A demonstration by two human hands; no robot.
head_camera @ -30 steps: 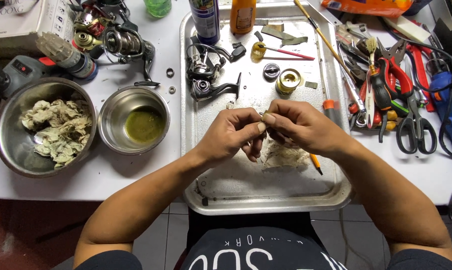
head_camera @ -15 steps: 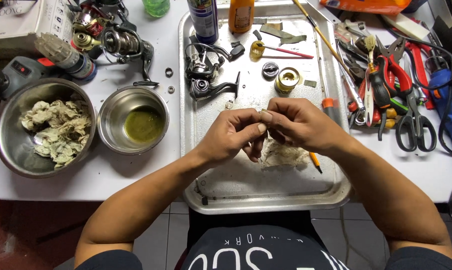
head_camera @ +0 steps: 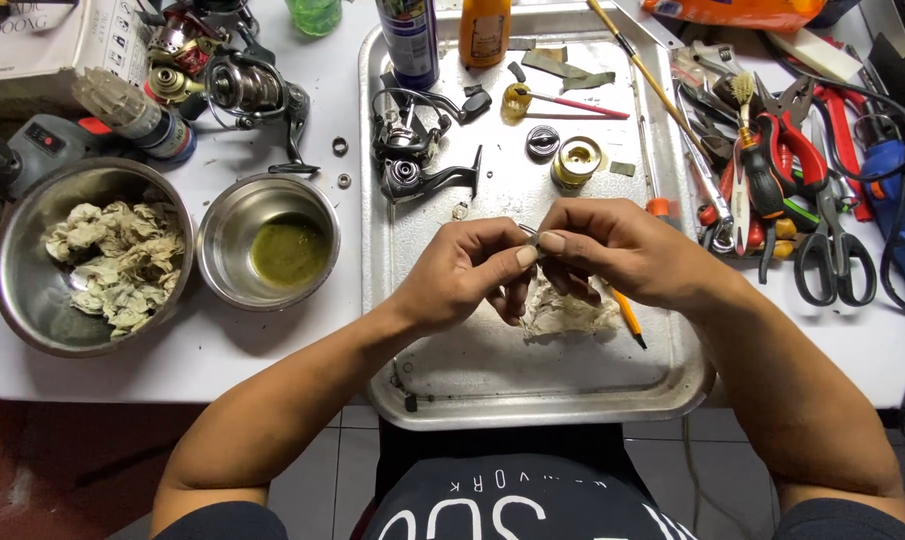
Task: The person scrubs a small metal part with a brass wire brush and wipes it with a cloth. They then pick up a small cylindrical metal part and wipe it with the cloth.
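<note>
Both hands meet over the middle of the metal tray [head_camera: 612, 395] on the white worktop [head_camera: 272, 340]. The left hand [head_camera: 467, 272] & the right hand [head_camera: 622, 250] pinch one small metal part [head_camera: 528, 234] between thumbs & fingertips. The part is thin & shiny; only a bit of it shows, so can't tell its full shape. Both grips are narrow, closed tight on that part. Under the hands, a crumpled rag [head_camera: 570, 312] lies on the tray, touching the right hand's lower fingers. An orange pencil [head_camera: 629, 314] pokes out just beside the rag, below the right hand.

Further up the tray lie a fishing reel body [head_camera: 412, 165], a brass spool [head_camera: 577, 162], a small dark round cap [head_camera: 542, 141], a spray can [head_camera: 409, 40] & an orange bottle [head_camera: 485, 30].

Left of the tray stand 2 steel bowls: a small bowl [head_camera: 267, 245] w/ green liquid in it, & a big bowl [head_camera: 92, 265] full of dirty rags. A 2nd reel [head_camera: 247, 90] sits above the small bowl.

Right of the tray is a pile of tools: red pliers [head_camera: 787, 135], black scissors [head_camera: 832, 255] & a blue power tool [head_camera: 902, 215].
</note>
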